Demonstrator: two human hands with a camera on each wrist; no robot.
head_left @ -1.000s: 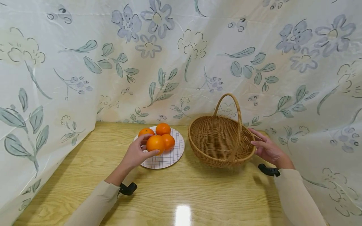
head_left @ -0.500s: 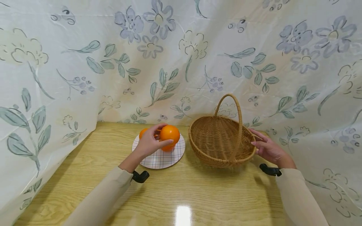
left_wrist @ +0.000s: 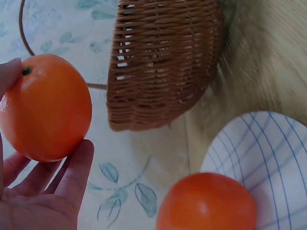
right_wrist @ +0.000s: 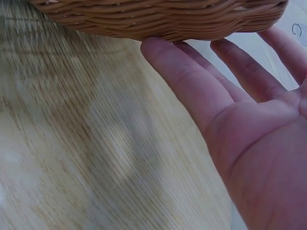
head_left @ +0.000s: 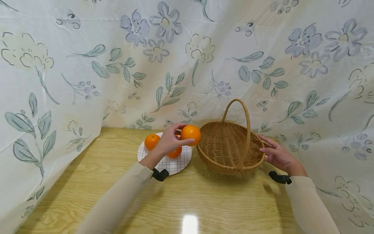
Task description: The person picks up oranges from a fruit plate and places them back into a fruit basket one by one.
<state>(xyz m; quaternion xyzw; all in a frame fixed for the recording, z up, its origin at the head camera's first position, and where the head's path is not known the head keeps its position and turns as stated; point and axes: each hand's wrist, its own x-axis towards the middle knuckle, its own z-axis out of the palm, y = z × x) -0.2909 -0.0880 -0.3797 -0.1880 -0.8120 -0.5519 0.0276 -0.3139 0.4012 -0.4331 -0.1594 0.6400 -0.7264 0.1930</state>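
My left hand (head_left: 169, 139) holds an orange (head_left: 191, 135) between thumb and fingers, raised beside the basket's left rim. In the left wrist view the green stem spot of that orange (left_wrist: 48, 108) shows near the thumb. Behind and under the hand, a round plate (head_left: 179, 165) with a blue grid carries more oranges, among them a left one (head_left: 152, 142) and a front one (head_left: 174, 152); the hand partly covers them. My right hand (head_left: 279, 156) touches the right side of the wicker basket (head_left: 216, 164). Its fingers, fairly straight, rest against the weave (right_wrist: 192, 21) in the right wrist view.
The basket has a tall arched handle (head_left: 247, 130) and nothing shows inside it. Floral cloth (head_left: 163, 81) hangs behind the wooden table (head_left: 228, 201) and along both sides. A black wrist device (head_left: 160, 175) sits on each forearm.
The left hand has lifted an orange from the plate and carried it right, up to the basket's left rim. The right hand and basket have stayed in place.
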